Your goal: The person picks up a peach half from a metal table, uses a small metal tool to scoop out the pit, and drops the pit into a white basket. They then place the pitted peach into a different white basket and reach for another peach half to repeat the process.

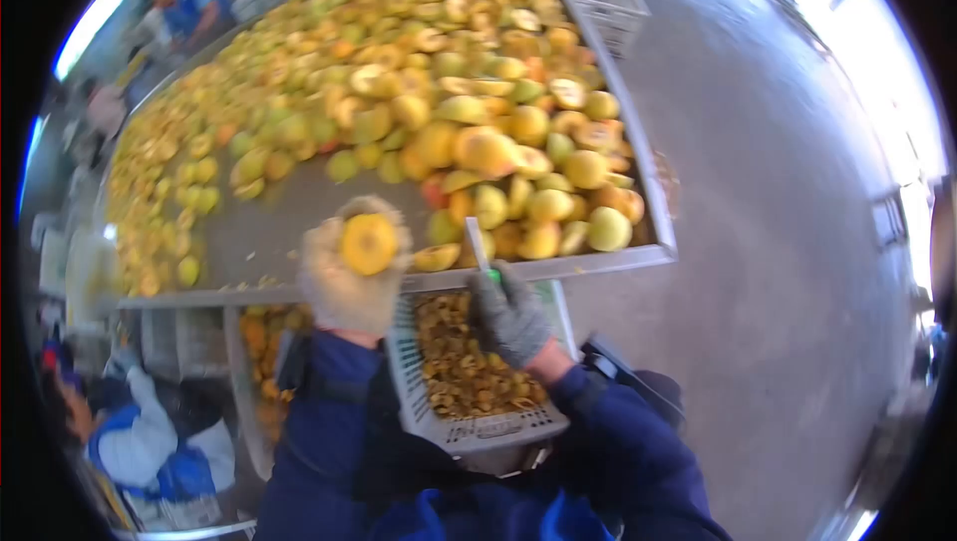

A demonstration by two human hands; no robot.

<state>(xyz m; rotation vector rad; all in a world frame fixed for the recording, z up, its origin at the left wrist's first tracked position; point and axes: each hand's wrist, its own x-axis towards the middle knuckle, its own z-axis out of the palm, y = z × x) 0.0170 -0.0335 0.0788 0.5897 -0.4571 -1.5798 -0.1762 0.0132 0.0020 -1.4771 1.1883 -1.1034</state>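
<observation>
My left hand (pixel 344 294), in a pale work glove, holds a yellow peach half (pixel 369 244) up over the front edge of the metal table (pixel 269 224). Its round face is turned up toward me, with a darker spot in the middle. In a grey glove, my right hand (pixel 510 320) grips a small knife (pixel 477 244), its blade pointing up and away; a bit of green handle shows. Whole and halved yellow peaches (pixel 483 152) lie heaped on the table just beyond both hands.
Below the table edge stands a grey plastic crate (pixel 498 428) of brownish pits or scraps. Left of it, a bin (pixel 261 431) holds orange fruit pieces. White crates (pixel 603 2) sit behind the far right corner. Other people (pixel 159 431) work along the left side.
</observation>
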